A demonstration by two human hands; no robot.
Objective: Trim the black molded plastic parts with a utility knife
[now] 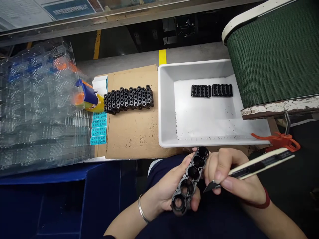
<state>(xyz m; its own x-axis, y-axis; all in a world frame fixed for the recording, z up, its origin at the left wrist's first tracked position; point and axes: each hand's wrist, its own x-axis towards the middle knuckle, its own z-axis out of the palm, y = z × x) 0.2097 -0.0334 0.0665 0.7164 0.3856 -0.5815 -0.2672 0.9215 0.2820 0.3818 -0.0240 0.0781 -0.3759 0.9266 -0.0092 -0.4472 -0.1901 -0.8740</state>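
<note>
My left hand (167,190) is closed around a long black plastic part (190,179) with a row of round holes, held up over my lap. My right hand (231,179) grips a utility knife (251,167) with a pale and black handle. Its blade tip points at the side of the black part. A row of the same black parts (128,98) lies on a sheet of cardboard (134,132). Two more black parts (211,90) lie inside a white tray (165,109).
Stacks of clear plastic trays (37,106) fill the left. A yellow and blue bottle (89,98) and blue labels (99,127) lie beside the cardboard. A green conveyor belt (274,49) ends at the right above an orange clamp (281,141). A blue bin (62,199) stands at lower left.
</note>
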